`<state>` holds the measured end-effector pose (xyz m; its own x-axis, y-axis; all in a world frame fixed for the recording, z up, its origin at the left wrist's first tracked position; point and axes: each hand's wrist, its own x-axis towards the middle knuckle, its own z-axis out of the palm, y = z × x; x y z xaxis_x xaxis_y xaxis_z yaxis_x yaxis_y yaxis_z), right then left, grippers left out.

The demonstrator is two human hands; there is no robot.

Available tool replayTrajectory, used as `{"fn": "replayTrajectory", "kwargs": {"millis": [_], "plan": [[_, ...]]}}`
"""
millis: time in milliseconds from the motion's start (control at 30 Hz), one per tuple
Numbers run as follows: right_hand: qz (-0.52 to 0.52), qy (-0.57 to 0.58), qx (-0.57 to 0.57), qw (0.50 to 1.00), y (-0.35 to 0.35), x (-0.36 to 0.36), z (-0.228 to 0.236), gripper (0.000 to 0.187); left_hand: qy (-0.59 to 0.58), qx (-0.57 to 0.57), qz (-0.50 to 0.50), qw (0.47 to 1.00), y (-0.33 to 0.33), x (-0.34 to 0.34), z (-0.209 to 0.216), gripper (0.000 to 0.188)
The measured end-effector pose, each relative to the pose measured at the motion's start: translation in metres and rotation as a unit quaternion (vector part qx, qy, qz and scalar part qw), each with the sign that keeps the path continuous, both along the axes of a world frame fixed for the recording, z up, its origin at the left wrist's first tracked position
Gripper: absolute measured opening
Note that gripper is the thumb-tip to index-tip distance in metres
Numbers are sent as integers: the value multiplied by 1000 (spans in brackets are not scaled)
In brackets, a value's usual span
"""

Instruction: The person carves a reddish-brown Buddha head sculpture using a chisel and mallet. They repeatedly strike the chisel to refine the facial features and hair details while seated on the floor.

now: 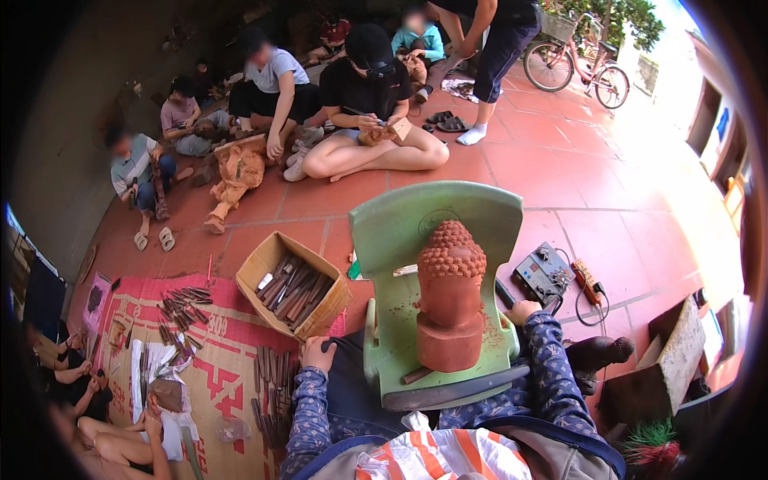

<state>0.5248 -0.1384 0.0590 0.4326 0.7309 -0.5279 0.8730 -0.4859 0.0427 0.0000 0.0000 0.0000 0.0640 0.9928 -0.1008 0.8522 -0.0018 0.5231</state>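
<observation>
Where the carved head (451, 296) stands: upright on the seat of the green chair (384, 232), between the two hands, with neither hand touching it.
Block base: it seems stable by itself, but a firm push would probably slide it, so one palm braced against the block ought to serve better than pressing from a single side.
Seat: reddish crumbs lie around the base, and a short stick (416, 375) lies near the front edge; brushing both aside should keep the block from rocking.
Left hand (317, 357): beside the chair's left arm, by a dark rounded piece; the fingers look bent, but I cannot tell whether they grip it.
Right hand (523, 310): at the chair's right side, next to a dark cylinder (504, 294); I cannot tell whether the fingers are closed on anything.
Control box (542, 268): on the tiles to the right with its cords and an orange power strip (588, 282); keeping those cords loose and clear of the chair would be sensible.
Cardboard box (258, 304): left of the chair, filled with slim tools (296, 296); more lie on the woven mat (220, 388), close enough that choosing one should need little turning.
</observation>
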Motion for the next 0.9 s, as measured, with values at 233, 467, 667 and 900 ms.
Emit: {"fn": "replayTrajectory", "kwargs": {"millis": [233,467,667,900], "plan": [[-55,22,127,990,-30,23,-4,44,-42,41,-13,998,-25,16,-15,30],[-156,149,435,874,-41,32,-4,28,-115,108,-12,987,-28,2,-16,27],[-147,66,388,908,-51,25,-6,30,-48,119,-6,992,-47,18,-7,25],[-147,88,349,921,-49,18,0,31,-40,105,9,994,-52,12,-6,24]]}}
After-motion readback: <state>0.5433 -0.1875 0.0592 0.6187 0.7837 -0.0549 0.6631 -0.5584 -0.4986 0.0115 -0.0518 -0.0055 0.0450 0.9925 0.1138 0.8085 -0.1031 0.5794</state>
